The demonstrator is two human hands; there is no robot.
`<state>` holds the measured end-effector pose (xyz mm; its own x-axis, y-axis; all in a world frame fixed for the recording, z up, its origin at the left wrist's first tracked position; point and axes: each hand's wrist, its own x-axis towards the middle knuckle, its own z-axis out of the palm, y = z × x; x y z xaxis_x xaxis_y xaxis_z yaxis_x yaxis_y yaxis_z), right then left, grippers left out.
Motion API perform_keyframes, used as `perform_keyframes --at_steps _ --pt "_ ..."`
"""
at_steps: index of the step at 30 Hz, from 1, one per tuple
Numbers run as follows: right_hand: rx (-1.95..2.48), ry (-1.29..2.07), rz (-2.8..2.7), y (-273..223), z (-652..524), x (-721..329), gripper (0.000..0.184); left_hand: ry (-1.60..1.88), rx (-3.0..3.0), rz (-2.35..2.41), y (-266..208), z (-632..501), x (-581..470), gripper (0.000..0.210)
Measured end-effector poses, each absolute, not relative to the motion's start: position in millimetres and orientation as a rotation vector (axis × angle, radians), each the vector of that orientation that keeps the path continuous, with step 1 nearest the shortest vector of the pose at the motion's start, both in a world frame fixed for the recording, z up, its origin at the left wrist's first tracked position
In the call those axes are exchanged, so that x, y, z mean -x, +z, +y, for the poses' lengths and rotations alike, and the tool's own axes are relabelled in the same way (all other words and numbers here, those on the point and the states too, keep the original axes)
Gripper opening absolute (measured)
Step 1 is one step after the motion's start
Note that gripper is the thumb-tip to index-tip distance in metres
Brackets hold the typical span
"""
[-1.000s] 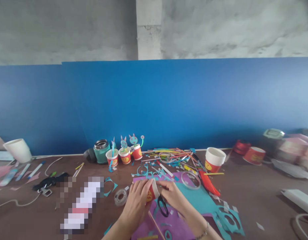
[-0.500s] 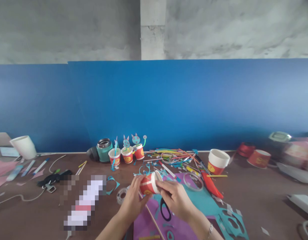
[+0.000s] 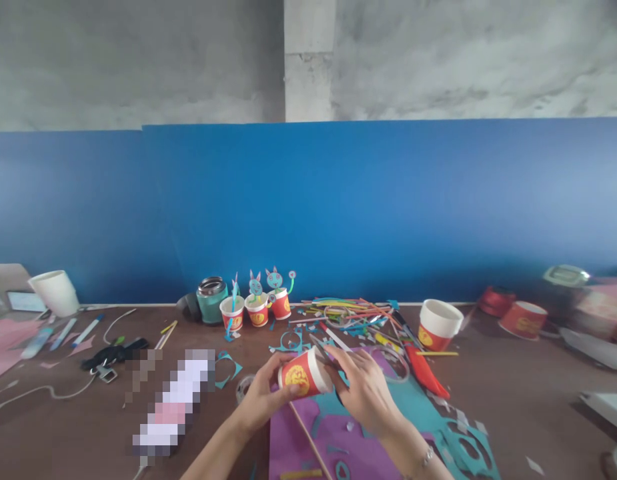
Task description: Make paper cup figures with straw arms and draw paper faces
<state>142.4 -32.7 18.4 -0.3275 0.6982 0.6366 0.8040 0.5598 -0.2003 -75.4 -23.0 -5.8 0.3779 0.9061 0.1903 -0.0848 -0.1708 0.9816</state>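
My left hand is closed around a red and white paper cup, which lies tilted sideways with its rim toward the right. In my right hand is a pair of scissors, its dark blades beside the cup's rim. My fingers hide most of the handles, and whether the blades touch the cup I cannot tell. Below the hands, a thin wooden stick runs over purple paper. A roll of clear tape sits partly behind my left wrist.
Three small cups with paper animal figures stand at the back near a green thermos. Coloured pipe cleaners lie heaped beside them. Rightward are stacked paper cups, a red utility knife and cut teal paper.
My right hand has picked up the scissors from the purple paper and brought them to the cup's rim. The cup has turned, so its yellow emblem faces me.
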Motion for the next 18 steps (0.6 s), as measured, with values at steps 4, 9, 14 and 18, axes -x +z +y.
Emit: perform_keyframes --at_steps 4,9,14,18 --pt "1.207 -0.277 -2.086 13.5 -30.9 -139.1 0.025 1.121 -1.249 0.951 -2.9 -25.6 71.2 0.051" --pt "1.227 -0.323 -2.138 9.0 -30.3 -135.9 0.025 1.011 -0.996 1.084 0.3 -22.4 71.9 0.056" --pt "1.331 -0.196 -2.214 9.7 -32.0 -134.9 0.032 0.953 -1.003 1.101 0.3 -20.0 71.7 0.061" --pt "1.450 -0.052 -2.187 12.6 -32.7 -135.5 0.034 1.154 -1.168 0.988 -6.8 -22.8 69.9 0.064"
